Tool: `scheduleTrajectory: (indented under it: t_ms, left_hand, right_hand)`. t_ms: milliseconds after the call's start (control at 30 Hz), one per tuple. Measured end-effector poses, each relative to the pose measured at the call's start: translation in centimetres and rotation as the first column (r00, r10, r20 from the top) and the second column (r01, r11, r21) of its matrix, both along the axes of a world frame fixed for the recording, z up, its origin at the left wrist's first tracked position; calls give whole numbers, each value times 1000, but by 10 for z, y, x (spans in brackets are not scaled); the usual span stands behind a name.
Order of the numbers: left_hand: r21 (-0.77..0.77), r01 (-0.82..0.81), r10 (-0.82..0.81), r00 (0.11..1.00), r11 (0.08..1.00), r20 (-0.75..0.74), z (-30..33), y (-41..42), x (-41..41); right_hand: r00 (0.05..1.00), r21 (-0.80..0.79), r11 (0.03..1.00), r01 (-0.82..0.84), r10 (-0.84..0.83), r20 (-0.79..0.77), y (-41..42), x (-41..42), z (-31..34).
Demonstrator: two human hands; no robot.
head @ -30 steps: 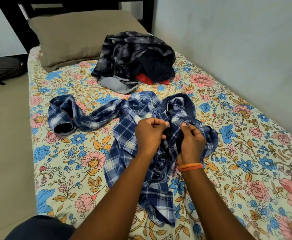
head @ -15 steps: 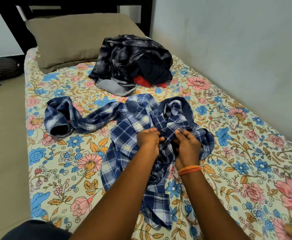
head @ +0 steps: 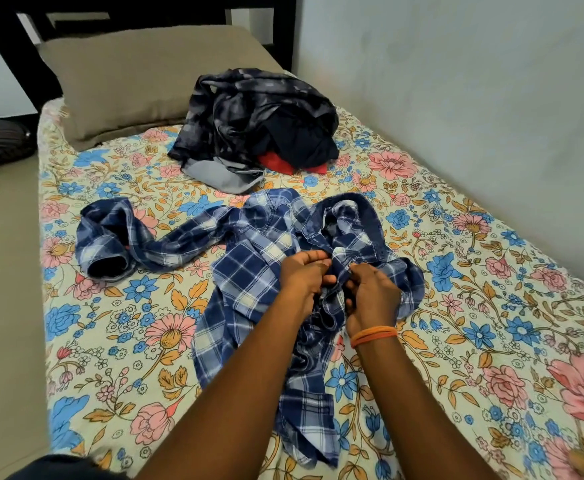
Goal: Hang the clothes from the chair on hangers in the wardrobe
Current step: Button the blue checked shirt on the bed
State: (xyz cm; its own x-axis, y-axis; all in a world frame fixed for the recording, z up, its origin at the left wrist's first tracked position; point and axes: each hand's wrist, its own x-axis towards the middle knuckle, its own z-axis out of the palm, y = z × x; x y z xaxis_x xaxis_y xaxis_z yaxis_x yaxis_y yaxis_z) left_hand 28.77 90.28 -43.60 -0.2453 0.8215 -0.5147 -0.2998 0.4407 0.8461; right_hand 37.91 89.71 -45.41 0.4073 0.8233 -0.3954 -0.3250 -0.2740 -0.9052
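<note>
Bare bedsheet (head: 110, 341) lies open left and right of the shirt (head: 249, 282); beyond it sits the clothes pile (head: 249, 126), with the wall (head: 457, 98) flanking right.

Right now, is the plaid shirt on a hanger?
No, the plaid shirt lies crumpled on the bed sheet, both hands pinching it.

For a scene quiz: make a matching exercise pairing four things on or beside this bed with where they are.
Things:
1. plaid shirt
2. pillow
3. dark clothes pile
4. wristbands

Places:
A. at the head of the bed
B. on the right wrist
C. between the pillow and the shirt
D. spread mid-bed, pinched by the left hand and right hand

Pairs: 1-D, 2-A, 3-C, 4-B
</note>
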Motion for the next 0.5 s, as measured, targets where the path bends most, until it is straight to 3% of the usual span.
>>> scheduleTrajectory:
  t_ms: [133, 267, 433, 500]
  left_hand:
    - [28, -9, 9, 1000, 1000, -16, -4, 1, 2]
    - [46, 21, -19, 998, 999, -58, -10, -1, 2]
    - [99, 24, 17, 916, 995, -401, -14, -3, 12]
    - [110, -7, 48, 925, 994, -378, -13, -3, 13]
  right_hand:
    - [995, -4, 999, -39, 39, 89, 4, -4, -4]
    - [956, 54, 990, -128, 108, 272, -1, -11, -6]
    - [902, 80, 979, -189, 140, 409, -5, -16, -13]
    - [887, 83, 976, -199, 144, 438, -5, -14, -14]
